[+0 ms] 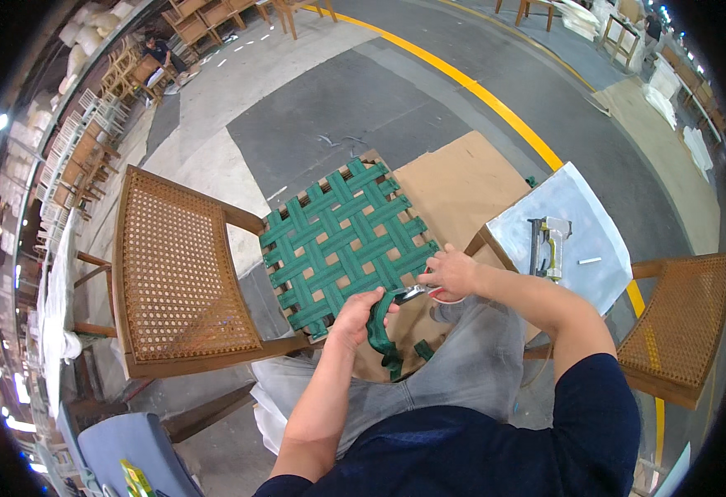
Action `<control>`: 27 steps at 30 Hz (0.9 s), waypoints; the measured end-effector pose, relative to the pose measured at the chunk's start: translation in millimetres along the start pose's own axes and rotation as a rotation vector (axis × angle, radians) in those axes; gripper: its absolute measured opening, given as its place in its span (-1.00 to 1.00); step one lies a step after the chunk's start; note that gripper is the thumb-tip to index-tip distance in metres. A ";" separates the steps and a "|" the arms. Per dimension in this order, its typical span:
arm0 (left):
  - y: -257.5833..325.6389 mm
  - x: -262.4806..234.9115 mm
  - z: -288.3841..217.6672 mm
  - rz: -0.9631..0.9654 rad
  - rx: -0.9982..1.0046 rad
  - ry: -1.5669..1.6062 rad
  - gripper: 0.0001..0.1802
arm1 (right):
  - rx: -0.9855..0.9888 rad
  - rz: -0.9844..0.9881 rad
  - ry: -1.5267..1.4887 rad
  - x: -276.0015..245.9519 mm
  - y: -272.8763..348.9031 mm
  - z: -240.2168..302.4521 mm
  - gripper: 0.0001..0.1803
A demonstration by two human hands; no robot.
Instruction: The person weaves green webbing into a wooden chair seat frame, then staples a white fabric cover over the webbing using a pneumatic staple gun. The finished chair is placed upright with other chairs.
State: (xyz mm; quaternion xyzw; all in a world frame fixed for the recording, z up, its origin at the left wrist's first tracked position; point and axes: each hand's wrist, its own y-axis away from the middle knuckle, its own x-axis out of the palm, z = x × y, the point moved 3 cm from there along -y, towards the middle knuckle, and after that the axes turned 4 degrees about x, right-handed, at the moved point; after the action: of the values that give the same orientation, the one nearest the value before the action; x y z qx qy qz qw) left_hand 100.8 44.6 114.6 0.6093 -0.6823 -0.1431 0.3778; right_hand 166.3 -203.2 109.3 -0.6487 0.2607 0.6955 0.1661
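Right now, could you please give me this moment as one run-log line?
left hand: grips loose green strap | right hand: holds scissors at strap | green webbed seat frame on lap | stapler on metal sheet

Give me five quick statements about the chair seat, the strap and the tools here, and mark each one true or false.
1. The seat webbing is woven from green straps. True.
2. The left hand grips a loose green strap end hanging off the near edge of the seat. True.
3. The right hand is empty. False: it holds scissors whose blades point at the strap.
4. The staple gun lies on the floor. False: it rests on a grey board to the person's right.
5. The chair back is solid wood. False: it is a wooden frame filled with woven cane.
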 end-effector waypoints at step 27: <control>31.0 39.8 1.4 -0.277 0.683 -0.270 -0.72 | 1.775 -0.593 -0.234 44.1 334.2 -29.8 -0.40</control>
State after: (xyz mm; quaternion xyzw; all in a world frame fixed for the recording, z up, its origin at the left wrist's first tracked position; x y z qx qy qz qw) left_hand 78.5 13.6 147.6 0.7619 -0.6456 -0.0362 0.0374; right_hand -4.2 -495.5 114.2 -0.2509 0.5011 0.2328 0.7948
